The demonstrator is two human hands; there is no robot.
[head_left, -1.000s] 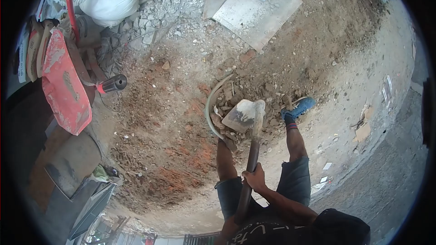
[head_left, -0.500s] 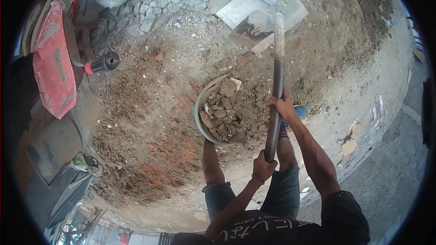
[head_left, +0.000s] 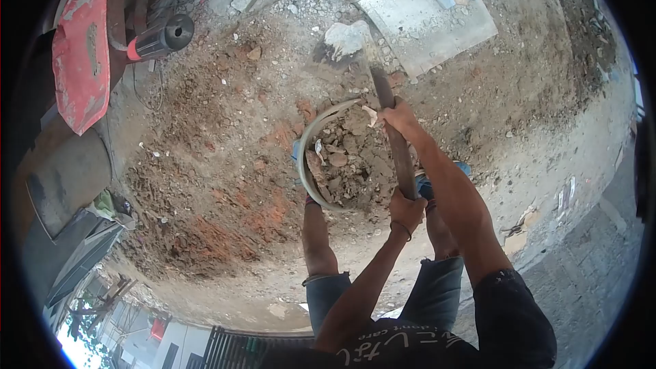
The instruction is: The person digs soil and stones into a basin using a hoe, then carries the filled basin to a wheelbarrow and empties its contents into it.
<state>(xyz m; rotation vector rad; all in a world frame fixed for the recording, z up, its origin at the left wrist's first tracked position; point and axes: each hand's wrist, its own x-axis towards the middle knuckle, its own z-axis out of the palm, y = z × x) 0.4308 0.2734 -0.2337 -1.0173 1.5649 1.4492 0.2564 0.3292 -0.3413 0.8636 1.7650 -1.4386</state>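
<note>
Right now I see the hoe (head_left: 372, 68) stretched out ahead of me, its pale, mud-caked blade (head_left: 347, 37) down on the dirt just beyond the far rim of the basin (head_left: 305, 147). Its dark wooden handle (head_left: 396, 147) runs back toward my body, passing over the right side of the basin. My right hand (head_left: 398, 117) is wrapped fully around the handle at about its middle, fingers closed tight on the wood. My left hand (head_left: 407, 210) is clamped around the handle's near end, also fully closed, with a thin band at the wrist.

The basin is a round, pale-rimmed pan, heaped with broken soil clods and rubble (head_left: 348, 160). It sits on the ground between my feet; a blue shoe (head_left: 427, 181) shows just right of it, partly hidden by my forearm.

Around the basin the ground is loose reddish-brown earth (head_left: 225, 184). Farther off, near the top edge of the dirt patch, lies a grey concrete slab (head_left: 430, 24) with small tile pieces on it. At the far left, a red, cement-stained wheelbarrow tray (head_left: 82, 48) leans, and beside it a black tube with a red collar (head_left: 158, 39) points my way.
</note>
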